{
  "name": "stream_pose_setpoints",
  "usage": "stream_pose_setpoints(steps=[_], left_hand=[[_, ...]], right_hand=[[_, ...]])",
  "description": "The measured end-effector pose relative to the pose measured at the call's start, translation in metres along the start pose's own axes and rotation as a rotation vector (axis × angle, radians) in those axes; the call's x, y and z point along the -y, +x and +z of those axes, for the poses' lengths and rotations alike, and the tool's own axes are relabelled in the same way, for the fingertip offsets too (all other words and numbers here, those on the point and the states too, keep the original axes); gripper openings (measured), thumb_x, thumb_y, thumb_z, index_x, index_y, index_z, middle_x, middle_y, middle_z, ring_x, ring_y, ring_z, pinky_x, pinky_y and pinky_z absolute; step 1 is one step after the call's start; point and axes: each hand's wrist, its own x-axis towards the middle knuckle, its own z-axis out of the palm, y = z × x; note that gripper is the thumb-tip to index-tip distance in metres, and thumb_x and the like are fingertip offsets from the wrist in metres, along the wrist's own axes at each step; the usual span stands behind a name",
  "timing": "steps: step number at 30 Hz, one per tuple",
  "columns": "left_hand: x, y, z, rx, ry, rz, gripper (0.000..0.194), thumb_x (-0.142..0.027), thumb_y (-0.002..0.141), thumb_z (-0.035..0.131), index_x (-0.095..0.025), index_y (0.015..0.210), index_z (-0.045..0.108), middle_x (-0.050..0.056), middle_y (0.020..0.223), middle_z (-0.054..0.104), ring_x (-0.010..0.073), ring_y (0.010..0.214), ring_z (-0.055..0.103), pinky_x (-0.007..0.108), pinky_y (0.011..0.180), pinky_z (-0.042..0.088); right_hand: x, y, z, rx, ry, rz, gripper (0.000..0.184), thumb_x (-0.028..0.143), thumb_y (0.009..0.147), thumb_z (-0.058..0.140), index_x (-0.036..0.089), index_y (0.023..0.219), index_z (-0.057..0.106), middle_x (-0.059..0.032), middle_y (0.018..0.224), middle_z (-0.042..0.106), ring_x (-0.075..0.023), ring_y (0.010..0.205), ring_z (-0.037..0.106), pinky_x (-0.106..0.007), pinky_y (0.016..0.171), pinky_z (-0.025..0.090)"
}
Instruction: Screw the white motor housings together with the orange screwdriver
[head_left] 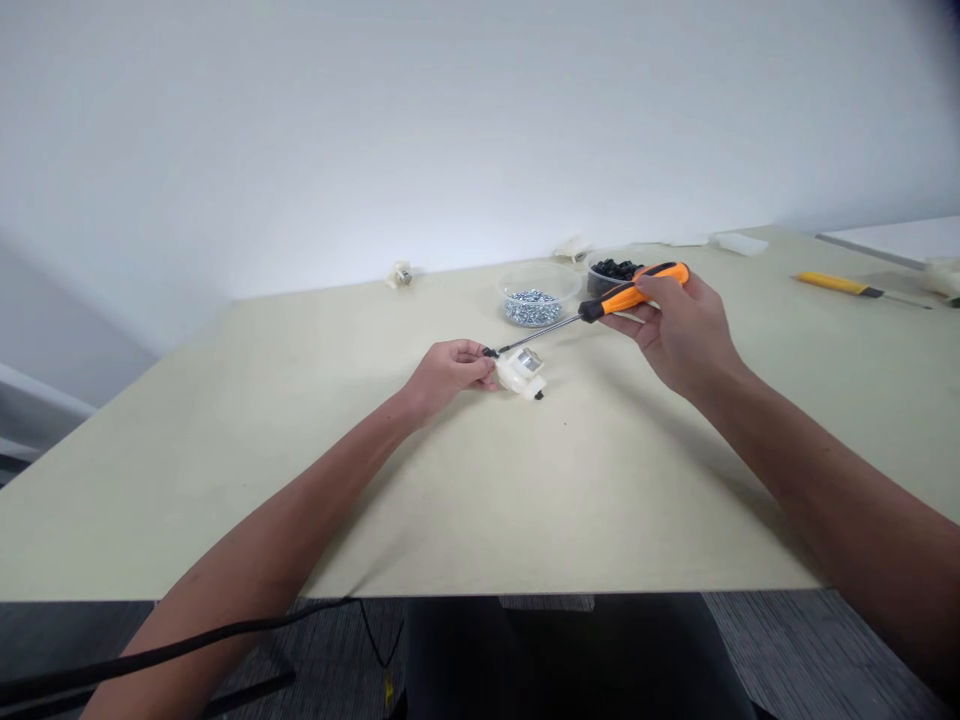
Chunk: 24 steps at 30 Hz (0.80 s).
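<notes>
My right hand (679,330) is closed around the orange and black handle of a screwdriver (615,297). Its metal shaft slants down to the left, and the tip meets a small black piece at my left fingertips. My left hand (450,372) pinches that spot and steadies a small white plastic part (520,372) with a metal insert, which rests on the pale table (480,480).
Behind the part stand a clear tub of silver screws (532,300) and a tub of black pieces (613,270). Another small white part (400,274) lies at the far edge. A yellow screwdriver (847,286) lies at the right. A black cable (187,640) hangs below the front edge.
</notes>
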Motion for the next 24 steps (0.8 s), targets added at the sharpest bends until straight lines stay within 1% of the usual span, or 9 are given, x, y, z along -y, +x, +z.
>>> stream_pose_setpoints(steps=[2,5,6,8,11,13,17,21,24], left_hand=[[0.001,0.0,-0.001,0.012,0.0,0.01,0.017,-0.024,0.08,0.069,-0.011,0.089,0.062,0.006,0.08,0.068,0.0154,0.074,0.069,0.039,0.086,0.054],[0.003,0.0,-0.001,0.011,0.0,0.021,0.015,-0.023,0.08,0.068,-0.011,0.088,0.062,0.005,0.079,0.068,0.015,0.074,0.068,0.038,0.086,0.054],[0.004,0.0,0.0,0.006,0.002,0.02,0.014,-0.022,0.08,0.068,-0.011,0.087,0.062,0.005,0.078,0.068,0.015,0.073,0.068,0.038,0.086,0.055],[0.004,0.001,0.001,-0.007,0.002,0.008,0.012,-0.019,0.08,0.067,-0.011,0.087,0.062,0.006,0.079,0.069,0.015,0.073,0.069,0.038,0.085,0.055],[0.004,0.003,0.004,-0.031,-0.015,-0.029,0.008,-0.014,0.08,0.065,-0.01,0.086,0.061,0.005,0.077,0.068,0.0144,0.072,0.068,0.036,0.083,0.056],[0.007,0.005,0.005,-0.053,-0.048,-0.045,0.006,-0.011,0.08,0.063,-0.009,0.085,0.06,0.004,0.077,0.067,0.0134,0.07,0.068,0.036,0.082,0.056],[0.017,0.01,0.005,-0.027,-0.112,-0.022,0.005,-0.009,0.081,0.062,-0.009,0.086,0.06,0.003,0.074,0.067,0.0117,0.067,0.067,0.034,0.082,0.056],[0.021,0.012,0.006,-0.015,-0.087,-0.027,0.006,-0.01,0.082,0.062,-0.01,0.088,0.061,0.001,0.07,0.066,0.011,0.067,0.067,0.031,0.079,0.054],[0.02,0.01,0.008,-0.016,-0.108,-0.02,0.006,-0.008,0.082,0.061,-0.01,0.088,0.06,0.0,0.069,0.066,0.0098,0.066,0.066,0.028,0.078,0.053]], right_hand=[[0.008,0.002,0.001,0.049,-0.043,-0.07,0.015,0.024,0.079,0.067,0.022,0.091,0.058,-0.0007,0.09,0.056,-0.0177,0.09,0.065,-0.041,0.081,0.061],[0.026,0.008,0.005,0.125,-0.153,-0.197,0.035,0.019,0.075,0.072,0.027,0.106,0.057,0.0011,0.089,0.055,-0.018,0.086,0.065,-0.039,0.074,0.062],[0.034,0.012,0.007,0.169,-0.203,-0.228,0.039,0.019,0.074,0.073,0.029,0.108,0.057,0.0013,0.088,0.054,-0.0185,0.086,0.066,-0.039,0.073,0.062],[0.05,0.021,0.012,0.289,-0.325,-0.254,0.035,0.021,0.075,0.074,0.027,0.106,0.059,0.0006,0.089,0.055,-0.0194,0.086,0.068,-0.039,0.074,0.062],[0.076,0.039,0.022,0.464,-0.571,-0.201,0.034,0.031,0.077,0.076,0.026,0.106,0.06,-0.0018,0.096,0.06,-0.0203,0.087,0.07,-0.04,0.08,0.061],[0.092,0.051,0.029,0.565,-0.733,-0.16,0.032,0.034,0.077,0.077,0.026,0.103,0.061,-0.0032,0.098,0.064,-0.0193,0.084,0.07,-0.04,0.08,0.061],[0.115,0.072,0.038,0.697,-1.064,-0.101,0.034,0.043,0.074,0.078,0.027,0.102,0.066,-0.005,0.095,0.068,-0.02,0.082,0.067,-0.041,0.077,0.058],[0.124,0.082,0.046,0.848,-1.184,-0.047,0.037,0.046,0.076,0.075,0.03,0.108,0.067,-0.0033,0.102,0.069,-0.0217,0.088,0.067,-0.038,0.076,0.054],[0.127,0.081,0.053,0.883,-1.218,-0.038,0.034,0.042,0.076,0.075,0.031,0.107,0.066,-0.0013,0.103,0.07,-0.0213,0.087,0.066,-0.035,0.071,0.05]])
